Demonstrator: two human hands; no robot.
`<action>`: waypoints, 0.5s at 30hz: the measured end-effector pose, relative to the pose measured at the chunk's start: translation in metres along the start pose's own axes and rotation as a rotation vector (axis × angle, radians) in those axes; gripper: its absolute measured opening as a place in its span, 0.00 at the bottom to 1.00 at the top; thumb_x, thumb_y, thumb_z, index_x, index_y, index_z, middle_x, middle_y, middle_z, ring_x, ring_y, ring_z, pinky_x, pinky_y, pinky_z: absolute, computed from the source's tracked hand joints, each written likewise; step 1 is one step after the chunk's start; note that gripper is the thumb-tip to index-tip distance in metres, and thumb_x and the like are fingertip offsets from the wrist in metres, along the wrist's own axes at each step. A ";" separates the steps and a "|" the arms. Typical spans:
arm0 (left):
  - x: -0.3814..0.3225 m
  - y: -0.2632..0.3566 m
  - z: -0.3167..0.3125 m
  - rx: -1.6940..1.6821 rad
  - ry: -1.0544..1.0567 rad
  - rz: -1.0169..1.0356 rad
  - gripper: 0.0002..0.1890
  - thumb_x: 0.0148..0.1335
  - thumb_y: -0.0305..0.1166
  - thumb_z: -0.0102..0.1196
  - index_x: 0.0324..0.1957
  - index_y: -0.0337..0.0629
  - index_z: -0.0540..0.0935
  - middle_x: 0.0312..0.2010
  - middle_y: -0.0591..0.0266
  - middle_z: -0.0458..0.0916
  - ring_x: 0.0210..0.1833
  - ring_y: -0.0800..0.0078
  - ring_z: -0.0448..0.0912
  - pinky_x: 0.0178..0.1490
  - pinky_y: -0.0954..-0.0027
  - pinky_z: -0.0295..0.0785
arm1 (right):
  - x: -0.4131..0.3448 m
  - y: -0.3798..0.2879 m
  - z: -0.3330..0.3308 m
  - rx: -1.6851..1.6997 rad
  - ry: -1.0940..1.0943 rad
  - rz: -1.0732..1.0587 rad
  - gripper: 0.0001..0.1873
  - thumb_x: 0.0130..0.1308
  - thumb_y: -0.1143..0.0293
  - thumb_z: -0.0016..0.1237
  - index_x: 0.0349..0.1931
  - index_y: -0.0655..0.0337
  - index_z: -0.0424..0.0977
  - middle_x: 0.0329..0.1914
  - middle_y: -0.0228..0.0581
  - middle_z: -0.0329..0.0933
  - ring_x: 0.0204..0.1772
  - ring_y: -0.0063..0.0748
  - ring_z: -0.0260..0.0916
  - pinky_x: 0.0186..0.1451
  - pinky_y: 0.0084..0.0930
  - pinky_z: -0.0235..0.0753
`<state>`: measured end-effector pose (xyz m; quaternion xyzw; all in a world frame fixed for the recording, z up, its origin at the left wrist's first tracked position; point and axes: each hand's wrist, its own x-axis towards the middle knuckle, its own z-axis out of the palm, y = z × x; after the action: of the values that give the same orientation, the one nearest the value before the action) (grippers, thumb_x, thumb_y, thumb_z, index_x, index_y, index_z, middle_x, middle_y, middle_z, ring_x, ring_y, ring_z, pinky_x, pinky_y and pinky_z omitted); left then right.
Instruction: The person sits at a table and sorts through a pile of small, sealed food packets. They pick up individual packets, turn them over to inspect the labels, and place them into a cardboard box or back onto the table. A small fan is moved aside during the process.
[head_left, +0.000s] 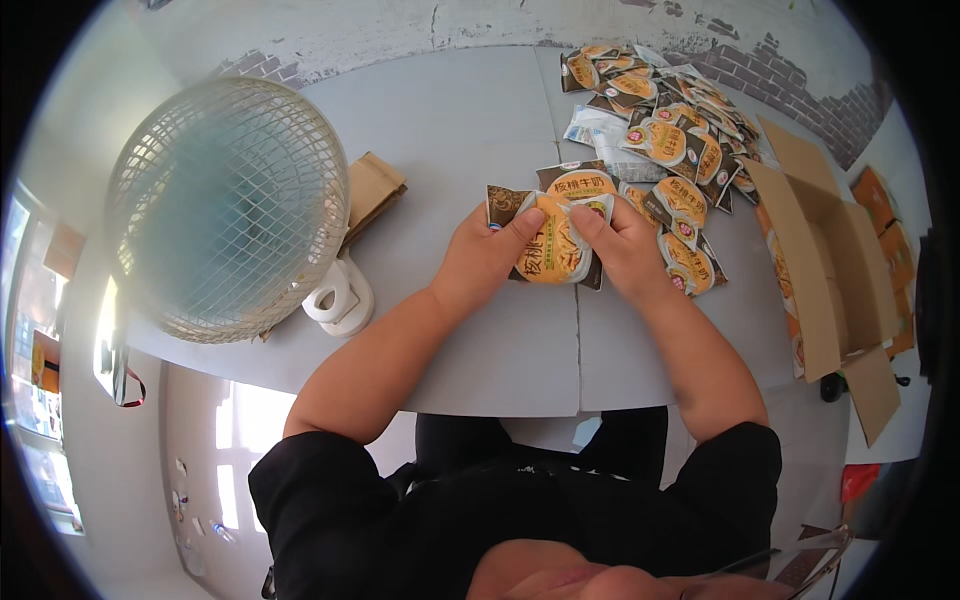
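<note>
Both of my hands grip one printed milk-drink pouch (555, 244), held a little above the grey table (472, 367). It has a brown-and-orange front with writing and a picture of nuts. My left hand (487, 251) pinches one upper corner, thumb on the front. At the opposite corner, my right hand (634, 244) pinches it the same way. The fingers behind the pouch are hidden. Just beyond it lies another such pouch (577, 180), partly covered. More pouches (679, 202) lie near my right hand, joining a heap (667, 139) of several pouches, some showing pale backs.
An open cardboard carton (832, 277) stands on the right with its flaps spread. To the left is a caged electric fan (232, 210), its blades blurred, on a white base (341, 296). Folded brown cardboard (375, 191) lies behind it. A seam (578, 345) runs across the tabletop.
</note>
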<state>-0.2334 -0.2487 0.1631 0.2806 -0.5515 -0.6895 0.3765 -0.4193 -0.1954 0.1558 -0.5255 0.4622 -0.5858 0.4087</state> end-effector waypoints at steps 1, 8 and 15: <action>-0.002 0.000 0.002 0.032 -0.004 0.039 0.17 0.70 0.40 0.54 0.49 0.34 0.77 0.40 0.62 0.82 0.42 0.78 0.80 0.45 0.74 0.78 | -0.001 -0.002 -0.002 -0.020 0.019 0.037 0.17 0.72 0.59 0.49 0.45 0.68 0.75 0.40 0.32 0.78 0.42 0.16 0.71 0.46 0.18 0.73; -0.011 -0.005 0.006 0.266 0.061 0.191 0.18 0.70 0.42 0.53 0.42 0.33 0.79 0.33 0.64 0.83 0.35 0.82 0.79 0.38 0.75 0.76 | -0.001 -0.010 0.008 0.308 0.096 0.186 0.22 0.75 0.53 0.42 0.44 0.67 0.76 0.38 0.29 0.77 0.41 0.15 0.69 0.46 0.16 0.70; -0.012 0.002 0.002 0.204 0.086 0.155 0.20 0.71 0.45 0.52 0.42 0.33 0.78 0.32 0.65 0.82 0.34 0.81 0.78 0.38 0.75 0.75 | -0.007 -0.016 0.008 -0.076 0.013 0.074 0.21 0.74 0.54 0.42 0.46 0.67 0.75 0.39 0.30 0.77 0.41 0.16 0.71 0.45 0.18 0.72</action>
<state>-0.2281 -0.2379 0.1650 0.3034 -0.6221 -0.5861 0.4213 -0.4102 -0.1857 0.1695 -0.5195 0.5060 -0.5556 0.4067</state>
